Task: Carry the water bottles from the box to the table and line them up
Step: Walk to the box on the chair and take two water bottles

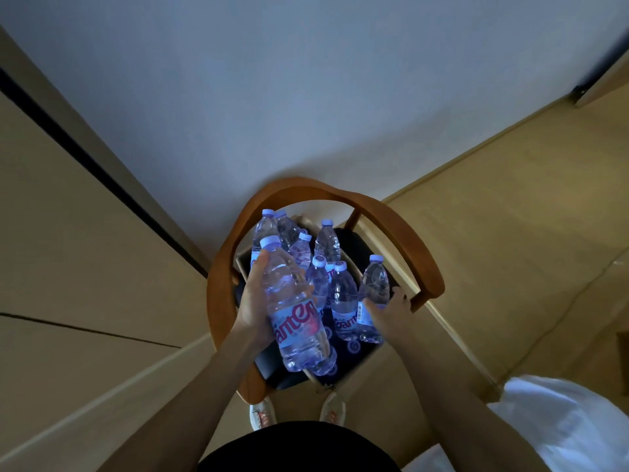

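**Both hands on bottles over the box**

Left hand [253, 308]: wrapped around a water bottle [296, 315], thumb up near the shoulder below the cap, palm along its side. That bottle is lifted clear above the others, tilted, cap pointing away from me and to the left, base toward my body. Pink lettering on its label faces the camera. A second bottle base shows just behind and below it; I cannot tell if my hand holds that one too.

Right hand [391, 313]: fingers curled around the lower part of another bottle [372, 294] at the right edge of the box, gripping it at the label. This bottle stands roughly upright, cap up.

Box [343, 376]: cardboard, open at the top, sitting on the dark seat of a wooden chair [401, 219] with a curved backrest. Dark lining or printed panel inside with small round logos.

Remaining bottles [326, 243]: several clear ones with pale blue caps standing in the box, crowded together, some leaning. A cluster at the far left corner, one at the far middle, two or three between my hands.

Surroundings: pale wall [306, 80] ahead, tan floor [510, 233] to the right, light wooden panels on the left. My shoes [262, 415] show beneath the chair's front edge. White fabric [561, 427] at lower right.
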